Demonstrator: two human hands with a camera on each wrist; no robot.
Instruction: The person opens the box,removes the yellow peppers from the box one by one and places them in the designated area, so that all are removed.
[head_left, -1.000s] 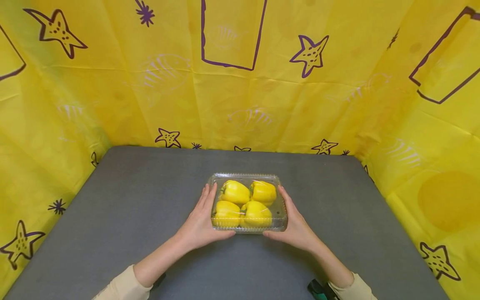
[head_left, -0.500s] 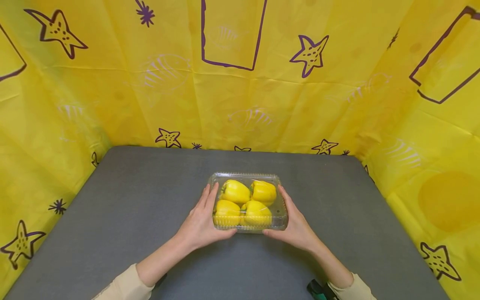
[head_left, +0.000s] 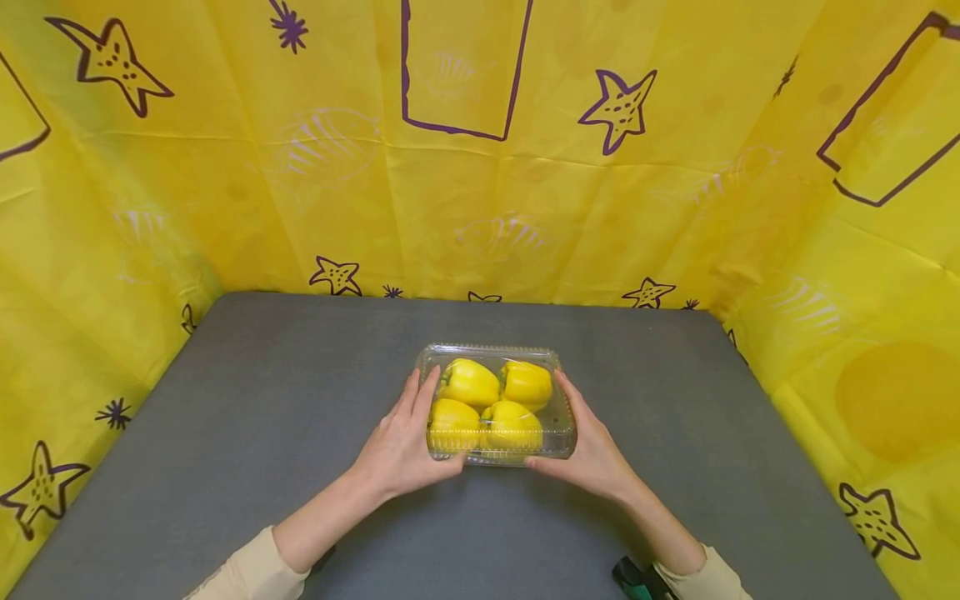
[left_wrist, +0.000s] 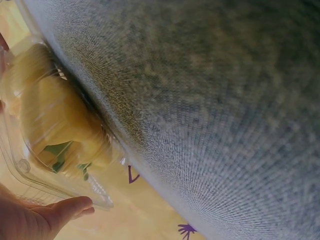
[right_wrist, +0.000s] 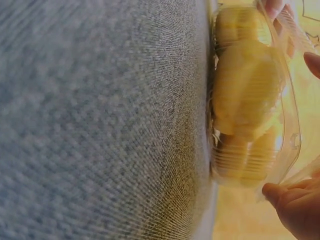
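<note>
A clear plastic container [head_left: 557, 444] sits near the middle of the grey worktop [head_left: 300, 400], with four yellow peppers [head_left: 471, 383] in it, two by two, and a transparent lid [head_left: 557, 408] over them. Both hands are on it: the left hand [head_left: 401, 450] clasps the left side with its fingers laid along the wall and the thumb at the near edge, and the right hand [head_left: 588, 446] grasps the opposite side in much the same way. The wrist views show the base down against the cloth-like surface, so I'd take it as resting there rather than lifted. To my eye the step in hand is steadying or closing the packed container; the peppers look to be in place, but I can't tell whether the lid is snapped down all round, least of all along the near edge, where the ridged rims overlap. If it is loose, the next move calls for even pressure from both thumbs along that rim, without squashing the thin plastic; if it is fast, for a level hold on both sides, or a gentle letting go
</note>
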